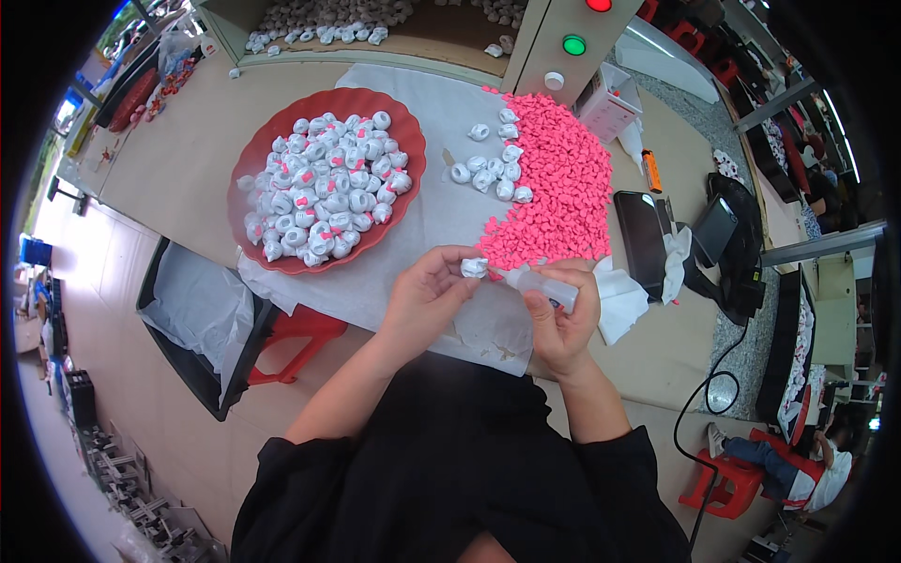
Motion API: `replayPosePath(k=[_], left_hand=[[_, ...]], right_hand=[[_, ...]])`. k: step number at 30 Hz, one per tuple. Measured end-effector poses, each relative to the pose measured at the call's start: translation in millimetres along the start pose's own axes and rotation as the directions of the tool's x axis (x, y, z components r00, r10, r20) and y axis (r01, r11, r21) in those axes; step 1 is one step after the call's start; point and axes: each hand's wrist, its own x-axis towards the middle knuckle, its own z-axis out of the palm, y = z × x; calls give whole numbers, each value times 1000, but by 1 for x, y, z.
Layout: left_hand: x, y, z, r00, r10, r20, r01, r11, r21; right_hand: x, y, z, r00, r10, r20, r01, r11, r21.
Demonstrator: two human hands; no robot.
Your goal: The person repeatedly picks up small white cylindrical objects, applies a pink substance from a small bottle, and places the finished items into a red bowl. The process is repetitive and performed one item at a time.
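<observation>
Between the fingertips of my left hand (pixel 430 291) is a small white moulded piece (pixel 474 267). My right hand (pixel 568 319) is wrapped round a translucent squeeze bottle (pixel 544 285), its tip pointing left at the white piece. Whether the tip touches the piece I cannot tell. Just beyond my hands spreads a heap of small pink pieces (pixel 563 169), with several loose white pieces (pixel 483 178) along its left side. A scalloped red-brown bowl (pixel 413 131) to the left is piled with white pieces, some bearing pink parts.
White paper sheeting (pixel 450 225) covers part of the table. On the right lie a dark phone (pixel 638 235), an orange lighter (pixel 651 172) and a black bag (pixel 741 244). A cabinet with green and red buttons (pixel 574 44) stands behind. A lined black tray (pixel 197 310) sits lower left.
</observation>
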Motion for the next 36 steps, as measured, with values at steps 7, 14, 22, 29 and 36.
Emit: replayPosePath(k=[7, 14, 22, 29, 36], left_hand=[[1, -2, 0, 1000, 14, -19, -14, 1000, 7], [1, 0, 0, 999, -12, -41, 13, 1000, 14], [-2, -4, 3, 996, -84, -33, 87, 991, 100], [8, -8, 4, 978, 19, -210, -30, 998, -50], [4, -11, 1, 984, 61, -169, -69, 997, -40]], right_hand=[[-2, -3, -2, 987, 144, -65, -134, 980, 147], [23, -8, -18, 768, 636, 79, -496, 512, 701], [27, -6, -48, 737, 651, 179, -665, 652, 364], [20, 12, -35, 900, 322, 293, -239, 928, -284], [29, 20, -17, 867, 229, 442, 34, 859, -511]])
